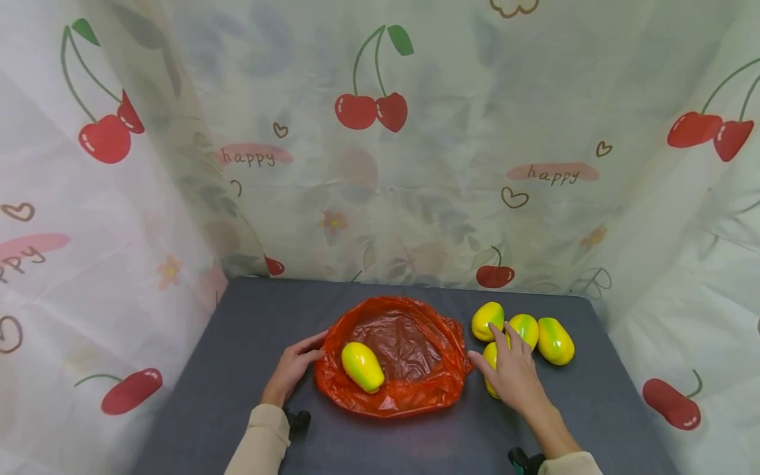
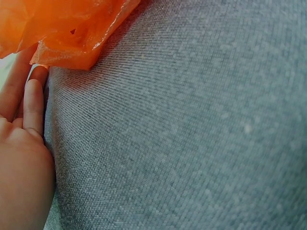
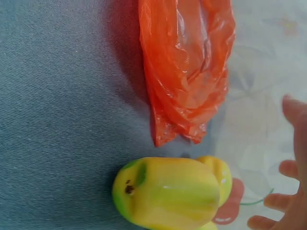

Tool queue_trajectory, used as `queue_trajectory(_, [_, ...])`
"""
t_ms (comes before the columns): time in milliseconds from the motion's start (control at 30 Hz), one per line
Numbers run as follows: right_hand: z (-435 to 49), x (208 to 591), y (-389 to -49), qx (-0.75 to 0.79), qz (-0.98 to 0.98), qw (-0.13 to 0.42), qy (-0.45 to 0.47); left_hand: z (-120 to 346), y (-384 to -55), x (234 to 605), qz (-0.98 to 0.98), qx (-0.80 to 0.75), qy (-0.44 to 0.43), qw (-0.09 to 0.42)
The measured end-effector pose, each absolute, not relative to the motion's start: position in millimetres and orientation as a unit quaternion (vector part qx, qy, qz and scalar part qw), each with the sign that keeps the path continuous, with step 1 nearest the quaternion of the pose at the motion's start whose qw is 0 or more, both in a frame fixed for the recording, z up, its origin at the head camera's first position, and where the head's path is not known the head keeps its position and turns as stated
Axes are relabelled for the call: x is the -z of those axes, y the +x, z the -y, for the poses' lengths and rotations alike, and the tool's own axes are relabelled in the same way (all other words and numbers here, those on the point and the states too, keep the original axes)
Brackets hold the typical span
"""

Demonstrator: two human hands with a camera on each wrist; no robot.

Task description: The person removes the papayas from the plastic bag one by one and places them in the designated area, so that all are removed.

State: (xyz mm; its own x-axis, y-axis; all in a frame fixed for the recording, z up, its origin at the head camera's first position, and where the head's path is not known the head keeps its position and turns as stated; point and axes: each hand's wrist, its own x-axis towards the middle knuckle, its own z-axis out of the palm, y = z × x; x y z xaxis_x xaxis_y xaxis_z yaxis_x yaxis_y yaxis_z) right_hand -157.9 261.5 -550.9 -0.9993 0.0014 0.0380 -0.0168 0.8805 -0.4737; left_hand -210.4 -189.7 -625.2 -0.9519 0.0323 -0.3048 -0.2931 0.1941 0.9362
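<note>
A red plastic bag (image 1: 392,398) stands with its mouth spread wide in the head view. Inside, toward its left side, lies one oblong yellow-green fruit (image 1: 363,367). My left hand (image 1: 291,371) touches the bag's left edge with nearly straight fingers, and the bag film covers the fingertips in the left wrist view. To the right of the bag, my right hand (image 1: 515,369) hovers over more such fruits, fingers spread and holding nothing. The nearest fruit (image 3: 168,192) lies under that hand, partly hidden by it in the head view.
Other yellow-green fruits lie close together behind and right of my right hand, the outermost one (image 1: 555,341) toward the right. A dark grey cloth (image 1: 225,389) covers the table. Cherry-print curtains (image 1: 380,198) hang around the back and sides.
</note>
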Motion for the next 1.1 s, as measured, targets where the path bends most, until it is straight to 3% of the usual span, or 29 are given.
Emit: queue_trajectory(1100, [-194.7,537.7,-184.6,-0.207,0.973,-0.009,0.096,190.7,-212.1,626.3,-0.763,-0.627,-0.085,0.133])
